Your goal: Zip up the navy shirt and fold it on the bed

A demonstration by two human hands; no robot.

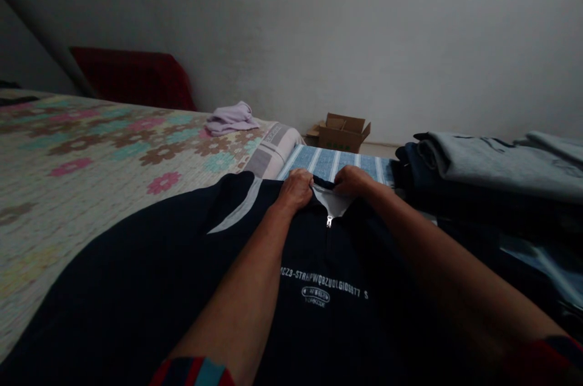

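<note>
A dark navy zip-neck pullover (pixel 328 337) with pale printed lettering lies spread out in front of me. Its collar is at the far side, with a short zipper part way down showing a light lining. My left hand (pixel 297 188) is closed on the left side of the collar. On the other side of the neck opening, my right hand (pixel 354 181) grips the collar edge, its fingertips partly hidden by the cloth. A pale stripe runs along the left shoulder, and the left sleeve reaches across the bed towards me.
A bed with a floral cover (pixel 113 137) extends left, a lilac cloth (pixel 232 118) on it. Blue striped fabric (pixel 339 160) lies beyond the collar. Behind it stands an open cardboard box (pixel 341 133). Folded clothes (pixel 501 164) are stacked at right. A red object (pixel 132 76) leans by the wall.
</note>
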